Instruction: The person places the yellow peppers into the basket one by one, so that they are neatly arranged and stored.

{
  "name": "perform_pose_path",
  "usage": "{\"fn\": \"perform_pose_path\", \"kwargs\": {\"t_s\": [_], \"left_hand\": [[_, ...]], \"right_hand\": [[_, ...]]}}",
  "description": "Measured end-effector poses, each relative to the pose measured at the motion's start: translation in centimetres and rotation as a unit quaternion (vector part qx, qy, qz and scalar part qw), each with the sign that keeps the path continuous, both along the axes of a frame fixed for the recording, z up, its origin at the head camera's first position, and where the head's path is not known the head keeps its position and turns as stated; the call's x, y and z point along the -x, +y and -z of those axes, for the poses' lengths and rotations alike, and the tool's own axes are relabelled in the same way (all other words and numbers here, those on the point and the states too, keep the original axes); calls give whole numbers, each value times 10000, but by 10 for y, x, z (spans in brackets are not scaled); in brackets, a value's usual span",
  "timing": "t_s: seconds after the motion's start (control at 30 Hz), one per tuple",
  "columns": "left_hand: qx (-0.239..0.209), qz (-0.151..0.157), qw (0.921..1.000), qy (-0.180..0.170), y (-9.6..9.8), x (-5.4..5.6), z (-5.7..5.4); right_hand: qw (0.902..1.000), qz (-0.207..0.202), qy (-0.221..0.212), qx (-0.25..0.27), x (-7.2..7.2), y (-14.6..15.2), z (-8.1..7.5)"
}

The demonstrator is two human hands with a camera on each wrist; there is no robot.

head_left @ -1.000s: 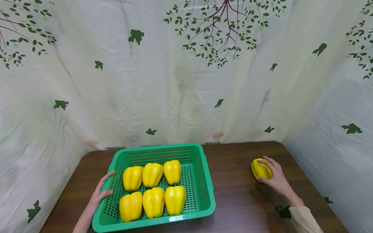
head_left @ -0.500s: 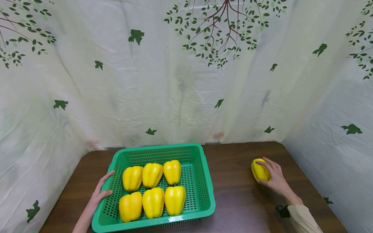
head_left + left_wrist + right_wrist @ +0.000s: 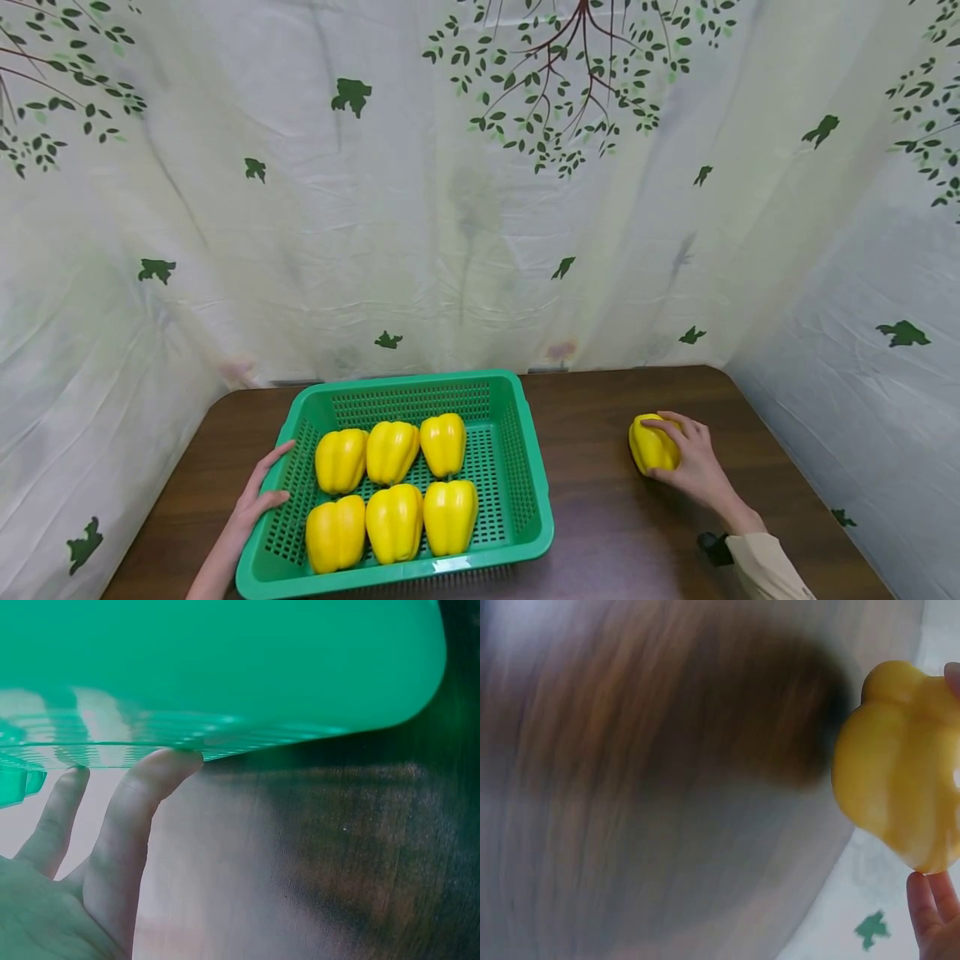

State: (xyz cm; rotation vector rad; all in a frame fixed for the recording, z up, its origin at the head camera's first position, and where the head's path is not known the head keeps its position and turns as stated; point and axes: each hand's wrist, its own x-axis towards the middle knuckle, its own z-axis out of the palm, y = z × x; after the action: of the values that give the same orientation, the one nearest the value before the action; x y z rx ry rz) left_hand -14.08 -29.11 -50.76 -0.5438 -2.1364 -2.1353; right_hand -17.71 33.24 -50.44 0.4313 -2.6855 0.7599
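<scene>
My right hand (image 3: pixel 701 471) grips a yellow bell pepper (image 3: pixel 651 446) between thumb and fingers over the right part of the table. In the right wrist view the bell pepper (image 3: pixel 900 765) has fingertips at both ends, and a dark shadow lies beside it on the wood. A green perforated basket (image 3: pixel 536 500) stands at centre left. Inside it several yellow bell peppers (image 3: pixel 393 523) lie in two rows. My left hand (image 3: pixel 251 500) touches the basket's left rim with spread, fairly straight fingers. The left wrist view shows two fingertips against the basket's edge (image 3: pixel 300 675).
Dark brown wood forms the table top (image 3: pixel 592 517). A white cloth with printed leaves (image 3: pixel 465 250) hangs behind and along both sides of the table. The basket's right side has bare floor (image 3: pixel 491 467) beside the peppers. A dark wrist strap (image 3: pixel 716 547) sits at my right cuff.
My right hand, with the bell pepper in its grip, has moved a little to the left, toward the basket. The left hand and the basket stay where they were.
</scene>
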Motion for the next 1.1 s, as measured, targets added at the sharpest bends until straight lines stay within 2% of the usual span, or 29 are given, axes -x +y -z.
{"fn": "perform_pose_path", "kwargs": {"t_s": [0.2,0.37,0.67,1.1], "left_hand": [[29,38,10000,-22,0,-1,0],[20,46,10000,-19,-1,0,0],[-209,265,9987,389,2,2,0],[-169,297,9984,451,1,3,-1]], "right_hand": [[9993,-320,174,65,-1,-18,0],[9980,-554,224,205,0,-34,-9],[9945,-924,145,481,0,-58,-25],[9878,-1297,576,642,0,-88,-45]]}}
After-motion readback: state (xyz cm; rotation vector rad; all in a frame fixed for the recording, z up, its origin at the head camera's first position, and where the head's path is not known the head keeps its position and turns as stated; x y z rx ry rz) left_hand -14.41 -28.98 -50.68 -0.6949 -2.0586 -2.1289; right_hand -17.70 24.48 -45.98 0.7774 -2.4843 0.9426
